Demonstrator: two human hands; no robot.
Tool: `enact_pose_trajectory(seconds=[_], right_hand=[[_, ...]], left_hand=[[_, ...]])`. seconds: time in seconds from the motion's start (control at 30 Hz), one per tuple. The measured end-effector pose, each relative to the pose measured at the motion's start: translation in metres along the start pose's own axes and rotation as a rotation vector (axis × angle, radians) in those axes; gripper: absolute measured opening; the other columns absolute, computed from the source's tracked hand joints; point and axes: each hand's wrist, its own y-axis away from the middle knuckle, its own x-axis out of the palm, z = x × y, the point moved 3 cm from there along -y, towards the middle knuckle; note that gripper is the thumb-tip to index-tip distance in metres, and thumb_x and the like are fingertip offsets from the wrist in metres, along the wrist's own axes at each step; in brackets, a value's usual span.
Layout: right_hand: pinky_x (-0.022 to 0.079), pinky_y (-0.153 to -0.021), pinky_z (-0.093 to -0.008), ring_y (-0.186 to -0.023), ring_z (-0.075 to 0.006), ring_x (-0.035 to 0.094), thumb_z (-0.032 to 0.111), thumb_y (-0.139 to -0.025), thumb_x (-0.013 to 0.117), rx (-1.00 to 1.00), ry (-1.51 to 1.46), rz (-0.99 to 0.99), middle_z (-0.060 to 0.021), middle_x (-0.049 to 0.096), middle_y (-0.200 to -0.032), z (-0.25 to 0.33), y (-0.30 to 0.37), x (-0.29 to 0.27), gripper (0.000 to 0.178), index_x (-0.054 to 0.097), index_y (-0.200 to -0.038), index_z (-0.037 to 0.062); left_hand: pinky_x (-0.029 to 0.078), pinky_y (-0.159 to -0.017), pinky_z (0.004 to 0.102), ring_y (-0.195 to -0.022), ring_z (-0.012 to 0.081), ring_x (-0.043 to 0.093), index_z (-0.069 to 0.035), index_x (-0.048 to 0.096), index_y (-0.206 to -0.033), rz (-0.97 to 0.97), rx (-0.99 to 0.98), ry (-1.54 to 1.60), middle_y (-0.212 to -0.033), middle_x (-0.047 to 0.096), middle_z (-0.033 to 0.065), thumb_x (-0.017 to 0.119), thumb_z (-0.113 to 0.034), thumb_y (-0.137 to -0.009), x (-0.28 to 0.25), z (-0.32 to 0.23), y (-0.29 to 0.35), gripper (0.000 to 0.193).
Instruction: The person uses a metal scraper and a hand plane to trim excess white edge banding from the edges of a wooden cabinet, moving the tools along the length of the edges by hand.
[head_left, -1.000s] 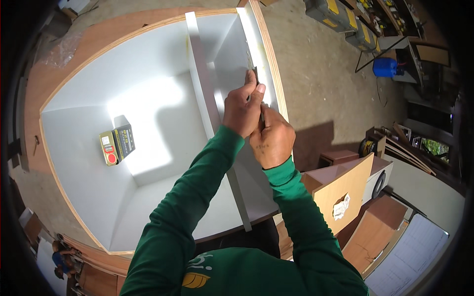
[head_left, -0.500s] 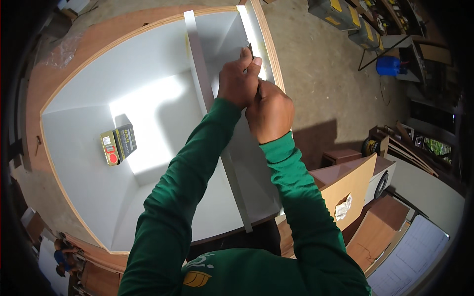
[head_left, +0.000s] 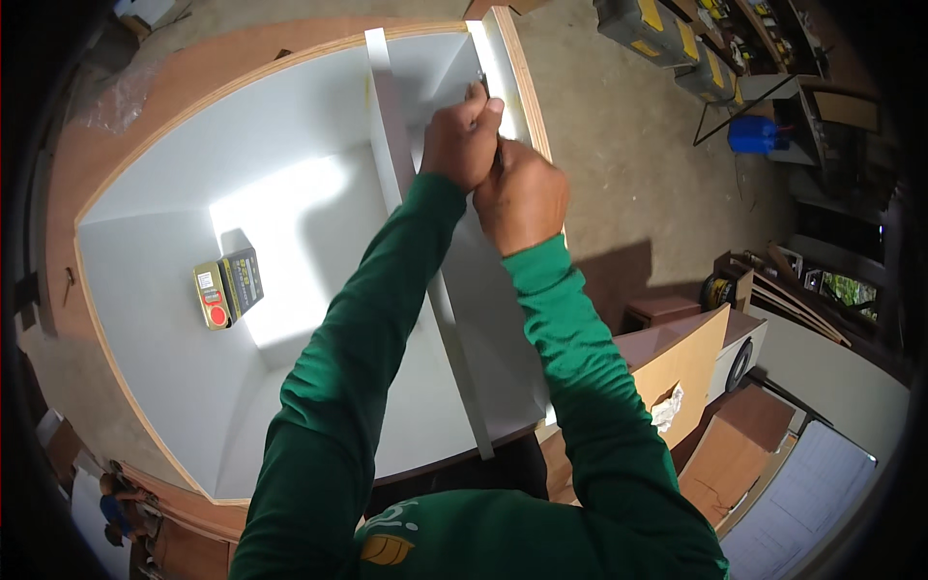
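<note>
Both my hands are close together over the narrow right compartment of a white-lined plywood cabinet [head_left: 126,416]. My left hand [head_left: 458,143] is closed, thumb and forefinger pinched near the inner face of the right side panel [head_left: 522,87]. Just behind it, nearer to me, my right hand [head_left: 525,196] is curled into a fist. A thin dark tool [head_left: 499,157] shows between the two hands; its kind is mostly hidden by my fingers. Small metal fittings [head_left: 481,76] sit on the panel just beyond my left fingertips.
A divider [head_left: 391,145] splits the cabinet. In the wide left compartment stands a dark box with a yellow-edged end [head_left: 211,295]. Beyond the right panel lie concrete floor, a blue container [head_left: 756,135] and grey toolboxes [head_left: 648,29]. Wooden boards and a drawing sheet [head_left: 807,503] are at lower right.
The view has shifted slightly. Both hands stay together at the right panel, drawn slightly toward me and left, with the same closed grips.
</note>
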Motion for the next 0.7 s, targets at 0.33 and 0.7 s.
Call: enact_pose_trajectory(seconds=[0.33,0.7], right_hand=[[0.055,-0.069,-0.0510,-0.081,-0.0435,0.069,0.009,-0.088,0.071,0.033,-0.116,0.032,-0.0191,0.069,-0.086,-0.006,0.076,-0.034,0.018,0.069,-0.105,0.0028],[0.055,-0.071,-0.0530,-0.084,-0.0441,0.068,0.004,-0.082,0.069,0.020,-0.076,0.047,-0.0196,0.069,-0.089,-0.012,0.045,-0.025,0.018,0.067,-0.101,0.0028]], left_hand=[[0.038,-0.121,0.0343,-0.150,0.0351,0.044,0.015,0.049,-0.145,0.024,-0.144,0.278,-0.154,0.048,0.0325,0.058,-0.028,-0.106,0.023,-0.006,0.085,0.059],[0.051,-0.103,0.0356,-0.129,0.0320,0.065,0.012,0.049,-0.146,0.018,-0.118,0.128,-0.135,0.062,0.0354,0.057,-0.032,-0.106,0.018,-0.009,0.049,0.060]])
